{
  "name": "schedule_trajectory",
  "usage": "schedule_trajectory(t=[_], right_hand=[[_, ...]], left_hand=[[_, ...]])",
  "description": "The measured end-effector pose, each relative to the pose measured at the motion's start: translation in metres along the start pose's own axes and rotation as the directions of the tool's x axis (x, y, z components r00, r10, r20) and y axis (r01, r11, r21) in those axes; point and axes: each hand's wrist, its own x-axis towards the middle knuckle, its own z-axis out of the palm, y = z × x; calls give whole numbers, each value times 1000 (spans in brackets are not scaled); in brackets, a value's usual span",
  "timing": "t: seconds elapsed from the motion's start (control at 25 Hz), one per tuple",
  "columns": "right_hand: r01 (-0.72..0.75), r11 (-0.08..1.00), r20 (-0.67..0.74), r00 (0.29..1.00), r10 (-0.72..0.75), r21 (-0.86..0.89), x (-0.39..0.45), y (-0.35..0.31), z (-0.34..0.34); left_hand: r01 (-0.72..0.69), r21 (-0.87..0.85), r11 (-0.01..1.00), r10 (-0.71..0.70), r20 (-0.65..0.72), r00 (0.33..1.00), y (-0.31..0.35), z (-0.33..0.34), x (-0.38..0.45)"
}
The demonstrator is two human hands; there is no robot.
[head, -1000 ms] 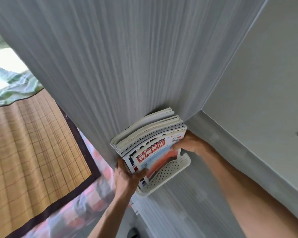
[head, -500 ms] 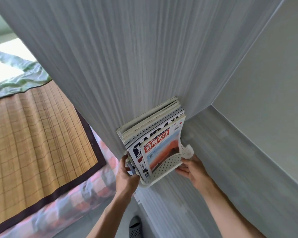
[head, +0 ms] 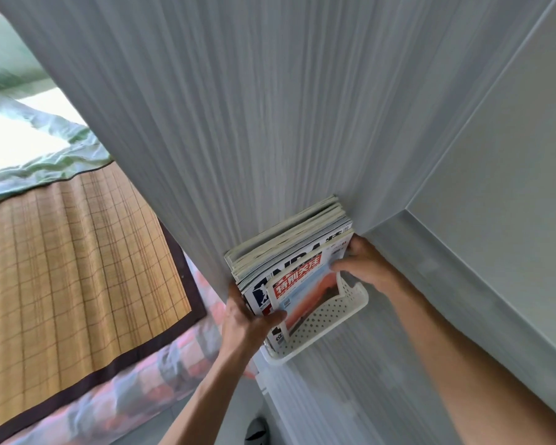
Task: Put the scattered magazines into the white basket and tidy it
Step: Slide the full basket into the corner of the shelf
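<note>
Gripping the magazines (head: 289, 248) already standing in the white basket (head: 331, 319), your left hand (head: 247, 319) and right hand (head: 366, 264) have only squaring left, I judge.

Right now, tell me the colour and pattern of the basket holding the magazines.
The basket is white plastic, its wall perforated with rows of small round holes. The head view, the only one, shows it.

A grey wood-grain shelf (head: 350, 396) carries the white basket (head: 328, 319) of magazines (head: 289, 252).
</note>
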Motion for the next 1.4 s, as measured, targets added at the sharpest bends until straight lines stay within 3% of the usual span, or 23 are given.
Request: schedule_trajectory(t=[0.08,0.2,0.48,0.68,0.8,0.88,0.96,1.0,1.04,1.08,1.16,1.24,1.4], right_hand=[[18,999,106,994,-14,-37,16,-2,2],[86,996,138,987,-84,-11,14,8,7],[111,985,-1,994,-112,133,-8,10,-5],[122,944,-111,990,-91,307,-9,-14,17],[92,874,-196,981,3,476,-10,-16,12],[62,845,-401,897,186,532,-24,-9,13],[-32,770,-532,705,470,637,-50,16,30],[-100,675,-468,647,602,731,-67,32,49],[-200,551,-313,647,695,810,-84,44,74],[-308,425,-102,697,710,851,-99,53,98],[-424,268,223,804,551,865,-110,51,135],[-393,216,283,868,407,894,-106,41,150],[-331,190,238,889,391,924,-108,36,160]], left_hand=[[-32,14,999,32,-17,999,5,1,3],[-108,53,993,112,-88,990,6,-1,0],[-205,87,975,215,-133,968,12,-7,4],[-41,251,967,79,-145,986,13,-8,-4],[95,44,994,-89,-122,988,14,-5,-7],[122,-74,990,-127,-74,989,7,2,-14],[62,-13,998,-63,-76,995,1,7,-17],[24,38,999,-20,-87,996,-1,6,-14],[-3,87,996,11,-91,996,-1,5,-11],[-23,136,990,36,-94,995,-2,3,-7],[-51,214,975,72,-95,993,-2,2,-3],[-35,187,982,56,-110,992,-2,2,-4],[77,-100,992,-87,-102,991,-2,5,2]])
